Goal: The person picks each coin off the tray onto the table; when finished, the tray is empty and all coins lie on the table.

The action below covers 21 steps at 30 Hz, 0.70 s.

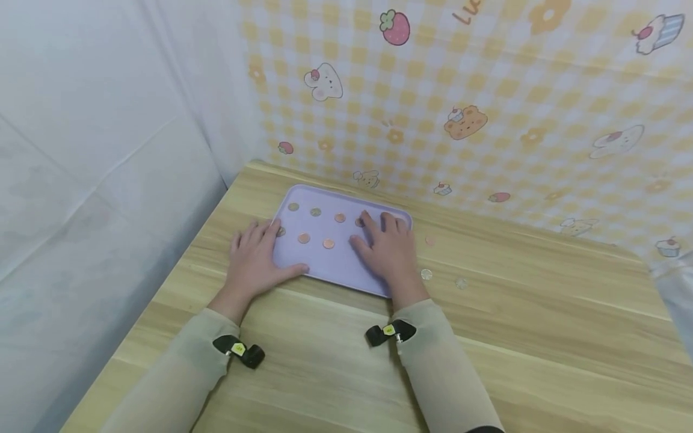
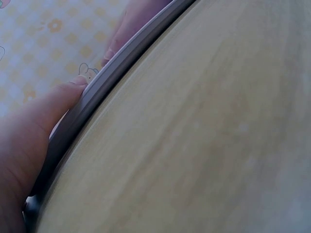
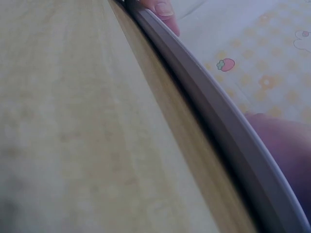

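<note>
A shallow lilac tray (image 1: 346,270) lies on the wooden table, with several coins on it in two rough rows. Among them are a copper coin (image 1: 304,238) and a duller coin (image 1: 293,206). My left hand (image 1: 251,258) rests at the tray's left end, fingers along the side and thumb on the near rim. One coin (image 1: 281,231) shows beside its index finger. Over the right part of the tray, my right hand (image 1: 391,249) spreads its fingers, the index fingertip at a partly covered coin (image 1: 358,222). In the left wrist view, the thumb (image 2: 70,94) touches the rim.
To the right of the tray on the wooden table (image 1: 541,313) lie a copper coin (image 1: 429,240) and two silvery coins, one nearer (image 1: 426,274) and one farther right (image 1: 461,283). A yellow checked cloth (image 1: 487,78) hangs behind; a white cloth (image 1: 108,150) hangs at the left.
</note>
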Available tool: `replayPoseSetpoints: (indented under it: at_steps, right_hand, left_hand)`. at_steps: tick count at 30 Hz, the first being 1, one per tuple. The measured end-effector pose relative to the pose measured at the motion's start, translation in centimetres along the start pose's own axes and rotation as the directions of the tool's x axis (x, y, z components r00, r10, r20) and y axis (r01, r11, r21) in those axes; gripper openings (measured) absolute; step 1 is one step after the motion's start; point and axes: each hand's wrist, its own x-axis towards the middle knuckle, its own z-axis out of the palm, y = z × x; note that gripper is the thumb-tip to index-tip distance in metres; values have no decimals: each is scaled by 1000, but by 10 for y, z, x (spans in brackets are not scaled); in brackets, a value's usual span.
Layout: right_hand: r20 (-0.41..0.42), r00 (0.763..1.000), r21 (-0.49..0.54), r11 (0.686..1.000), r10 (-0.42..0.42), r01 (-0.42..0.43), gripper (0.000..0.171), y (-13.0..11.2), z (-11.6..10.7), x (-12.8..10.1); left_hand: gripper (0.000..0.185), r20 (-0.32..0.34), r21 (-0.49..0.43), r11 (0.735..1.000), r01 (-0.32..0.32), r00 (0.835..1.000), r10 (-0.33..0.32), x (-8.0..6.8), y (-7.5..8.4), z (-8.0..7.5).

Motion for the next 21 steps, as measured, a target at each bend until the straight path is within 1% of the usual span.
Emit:
replayPoseSetpoints:
  at_steps: [2, 4, 6, 11, 15, 18, 21]
  right_hand:
    - [33, 999, -10, 1000, 10, -9, 75, 0, 0, 0]
    - [34, 999, -1, 1000, 14, -14, 72, 0, 0, -1]
    - [8, 1000, 23, 1000, 20, -20, 67, -1, 0, -1]
    - [-94, 995, 98, 995, 33, -24, 45, -2, 0, -3]
    - [-134, 990, 135, 991, 33, -15, 33, -2, -1, -3]
    - [-128, 991, 169, 985, 40, -18, 27, -1, -1, -1]
    - [-103, 994, 202, 979, 40, -18, 24, 1, -2, 0]
  left_hand:
    - [127, -1, 0, 1000, -3, 1000, 3, 0, 0, -1]
    - [128, -1, 0, 1000, -3, 1000, 3, -1, 1, -1]
    - [127, -2, 0, 1000, -3, 1000, 3, -1, 1, -2]
    - [125, -13, -10, 1000, -8, 1000, 8, -2, 2, -3]
    - [125, -17, -13, 1000, -9, 1000, 9, -1, 1, -2]
    - [126, -14, -13, 1000, -8, 1000, 8, -1, 1, -2]
    - [126, -12, -16, 1000, -6, 1000, 6, -1, 0, -1]
